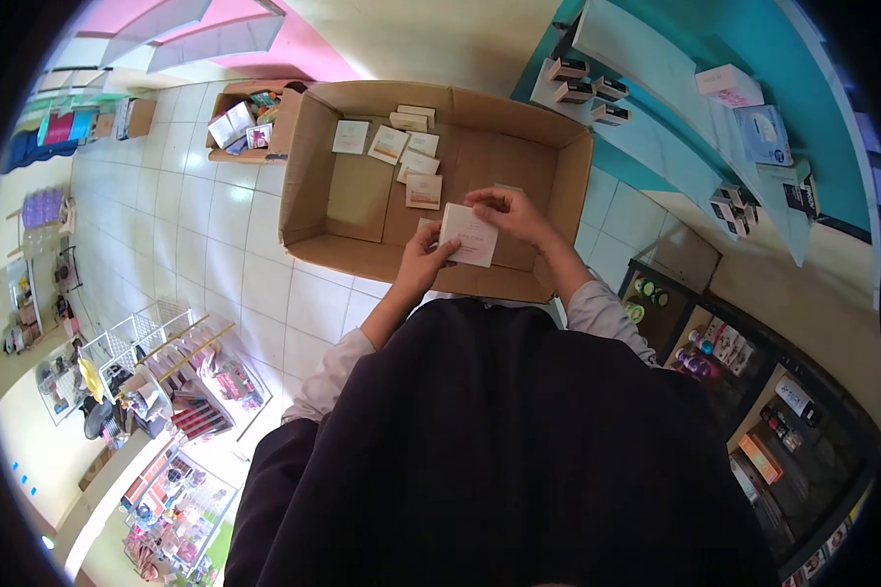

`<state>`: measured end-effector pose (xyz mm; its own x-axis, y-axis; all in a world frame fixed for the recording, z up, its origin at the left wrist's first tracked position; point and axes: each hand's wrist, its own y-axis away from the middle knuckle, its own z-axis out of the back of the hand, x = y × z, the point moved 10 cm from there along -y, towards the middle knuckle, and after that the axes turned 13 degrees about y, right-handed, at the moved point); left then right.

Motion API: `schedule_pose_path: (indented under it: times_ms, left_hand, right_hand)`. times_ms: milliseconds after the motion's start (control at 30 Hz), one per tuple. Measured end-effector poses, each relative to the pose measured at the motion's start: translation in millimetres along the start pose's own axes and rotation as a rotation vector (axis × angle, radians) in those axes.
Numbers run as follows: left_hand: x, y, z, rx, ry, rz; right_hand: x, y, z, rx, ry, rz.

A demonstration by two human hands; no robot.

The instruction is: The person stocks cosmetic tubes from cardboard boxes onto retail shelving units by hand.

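1. The left hand [425, 260] is pinching a white box [472, 245] over the cardboard carton [341, 258], near its front edge; the right hand [521, 217] is curling its fingers at the box's top, grip unclear.
2. A loosening thumb could be letting it drop.
3. Its lettering is showing, but too small to read.

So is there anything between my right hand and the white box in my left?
Nothing visible. The right hand has its fingertips at the upper edge of the white box, which the left hand holds by its left side. The other small boxes lie lower, in the carton, out of the way.
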<state>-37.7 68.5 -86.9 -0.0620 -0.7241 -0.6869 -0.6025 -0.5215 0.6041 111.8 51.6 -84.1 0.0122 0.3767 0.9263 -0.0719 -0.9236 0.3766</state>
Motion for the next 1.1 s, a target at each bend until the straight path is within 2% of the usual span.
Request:
schedule_pose_path:
  times_ms: [100, 200, 300, 400, 500, 567, 700, 800, 900, 1000, 1100]
  left_hand:
    - [1, 19, 17, -0.142, 0.051, -0.009]
    - [0, 41, 46, -0.258, 0.109, -0.065]
    - [2, 61, 79, -0.346, 0.133, -0.131]
    - [1, 86, 99, -0.413, 0.237, -0.188]
    - [9, 109, 117, -0.510, 0.260, -0.216]
    - [11, 122, 124, -0.555, 0.275, -0.218]
    - [31, 139, 140, -0.519, 0.417, -0.323]
    - [48, 151, 147, -0.502, 0.467, -0.319]
    - [63, 162, 156, -0.592, 0.446, -0.267]
    - [71, 166, 160, -0.648, 0.463, -0.262]
    - [77, 166, 159, -0.628, 0.504, -0.264]
  right_hand:
    - [-46, -24, 24, -0.173, 0.028, -0.099]
    - [-77, -54, 31, -0.205, 0.178, -0.247]
    - [-64, -97, 6, -0.257, 0.407, 0.055]
    - [-56, -144, -36, -0.186, 0.681, 0.152]
    - [-44, -196, -78, -0.117, 0.928, 0.129]
    - [-15, -216, -96, -0.110, 0.964, 0.189]
    - [-14, -277, -134, -0.126, 1.206, 0.322]
    - [-14, -297, -144, -0.267, 1.365, 0.305]
    - [-31, -317, -151, -0.102, 1.433, 0.134]
    - [-37, -328, -158, -0.044, 1.544, 0.089]
    - [-19, -301, -159, -0.168, 1.376, 0.200]
